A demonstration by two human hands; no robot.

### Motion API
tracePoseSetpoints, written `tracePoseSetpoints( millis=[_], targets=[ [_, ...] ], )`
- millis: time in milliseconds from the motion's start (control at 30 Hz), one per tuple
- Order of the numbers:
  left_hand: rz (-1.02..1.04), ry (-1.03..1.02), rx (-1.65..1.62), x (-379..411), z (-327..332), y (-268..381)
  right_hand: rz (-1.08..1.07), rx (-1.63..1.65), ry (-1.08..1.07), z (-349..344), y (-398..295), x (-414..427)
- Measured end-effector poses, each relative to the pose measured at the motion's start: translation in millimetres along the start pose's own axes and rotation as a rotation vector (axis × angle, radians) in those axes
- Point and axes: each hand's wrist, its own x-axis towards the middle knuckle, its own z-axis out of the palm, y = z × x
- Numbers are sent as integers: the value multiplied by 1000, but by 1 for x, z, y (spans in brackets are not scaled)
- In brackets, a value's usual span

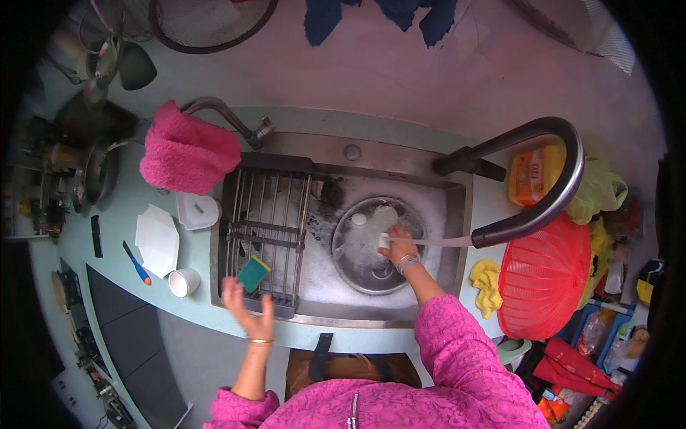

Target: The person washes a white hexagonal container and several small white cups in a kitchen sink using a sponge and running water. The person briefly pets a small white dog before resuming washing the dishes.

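My right hand (403,248) holds a small white object (383,241), too small to identify, in the water stream (439,242) from the curved black-and-steel faucet (557,195). Beneath it, a round metal basin (337,263) holds water, with white pieces (385,215) in it. The basin sits in the stainless steel sink (453,268) amid suds. Fingers apart and holding nothing, my left hand (249,311) is over the front edge of a metal-barred drying rack (268,209). Close to those fingers, a green-and-yellow sponge (254,274) lies on the rack.
On the left counter are a white cup (184,282), a blue-handled knife (138,265), a flat white tray (157,241) and a white container (198,211). A pink towel (187,150) hangs by another faucet. To the right are a yellow cloth (485,288) and a red mesh basket (544,279).
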Motion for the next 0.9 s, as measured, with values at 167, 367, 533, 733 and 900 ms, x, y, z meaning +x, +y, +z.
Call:
tracePoseSetpoints(
  millis=[167,367,533,733,900],
  targets=[
    [-172,-472,-476,-16,78,47,-59,-28,-112,-3,-7,-7],
    [-935,-713,-1227,-51,171,72,-149,324,107,-47,-36,-64],
    [-1212,-742,-1585,-38,180,86,-387,377,215,-72,-60,-91],
    [-1433,-672,-1644,-8,164,59,52,614,315,-51,-42,-82],
    [-1406,-802,-1715,4,149,55,-327,-206,-9,14,-28,-67]
  ],
)
